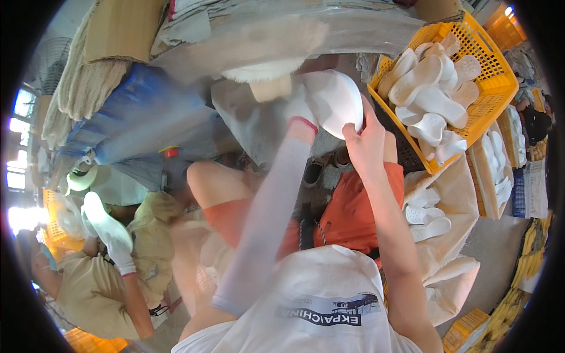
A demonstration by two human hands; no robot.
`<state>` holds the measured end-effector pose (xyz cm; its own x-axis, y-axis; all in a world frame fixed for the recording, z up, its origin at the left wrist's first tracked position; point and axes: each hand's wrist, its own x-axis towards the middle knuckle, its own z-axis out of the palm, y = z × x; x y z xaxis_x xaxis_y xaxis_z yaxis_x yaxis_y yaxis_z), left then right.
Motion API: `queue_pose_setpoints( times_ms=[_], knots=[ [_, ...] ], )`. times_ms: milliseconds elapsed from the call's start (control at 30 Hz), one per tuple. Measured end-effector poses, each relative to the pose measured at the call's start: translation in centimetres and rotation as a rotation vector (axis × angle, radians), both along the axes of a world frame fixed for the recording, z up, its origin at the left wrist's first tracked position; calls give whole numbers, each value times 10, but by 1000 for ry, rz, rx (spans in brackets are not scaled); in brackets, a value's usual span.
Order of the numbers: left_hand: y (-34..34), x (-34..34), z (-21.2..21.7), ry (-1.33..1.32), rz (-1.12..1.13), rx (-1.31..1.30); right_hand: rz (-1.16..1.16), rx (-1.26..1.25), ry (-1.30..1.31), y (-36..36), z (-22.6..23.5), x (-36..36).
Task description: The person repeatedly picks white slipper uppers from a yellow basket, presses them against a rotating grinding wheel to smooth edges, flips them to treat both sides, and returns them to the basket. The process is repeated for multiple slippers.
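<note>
A white clog-like shoe (340,103) is held between my hands, its rounded side toward the right. My left hand (301,107), in a white glove with a red cuff, is up against the shoe; its fingers are hidden by or inside it. The forearm behind it wears a pale sleeve. My bare right hand (366,140) pinches the shoe's right edge, thumb on the near side. Just left of and above the gloved hand is a pale, fuzzy-edged round pad (265,72), blurred; whether it touches the shoe I cannot tell.
At right, a yellow crate (500,88) holds several white clogs; more white clogs (426,220) lie on beige cloth below it. A blue sheet (138,115) hangs at left. A co-worker's gloved hand (120,241) holds a white shoe (97,212). Cardboard (120,29) and sacking hang above.
</note>
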<state>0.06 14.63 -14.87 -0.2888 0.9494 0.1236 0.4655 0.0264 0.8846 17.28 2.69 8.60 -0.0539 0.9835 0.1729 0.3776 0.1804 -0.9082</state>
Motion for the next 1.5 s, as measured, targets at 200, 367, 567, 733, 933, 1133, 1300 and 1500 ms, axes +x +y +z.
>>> queue_pose_setpoints(
  times_ms=[200,367,567,733,933,1133,1300,1500],
  knots=[
    [-14,-13,20,-640,-178,291,60,52,95,15,-16,-12],
    [-27,-49,23,-858,-122,-63,114,23,176,30,-19,-20],
    [-61,-88,82,129,96,-290,203,-222,366,54,-15,-22],
    [-92,-63,123,343,-46,-228,219,-308,175,94,-35,-22],
    [-123,-46,154,199,-126,-445,95,-232,-120,106,-60,-46],
    [-118,-42,119,-717,-105,-338,129,-210,16,65,-56,-66],
    [-104,-23,121,-495,-202,-26,446,-102,-201,38,-43,5],
    [-166,72,160,-664,25,-182,237,-791,729,-27,-93,94]
  ],
)
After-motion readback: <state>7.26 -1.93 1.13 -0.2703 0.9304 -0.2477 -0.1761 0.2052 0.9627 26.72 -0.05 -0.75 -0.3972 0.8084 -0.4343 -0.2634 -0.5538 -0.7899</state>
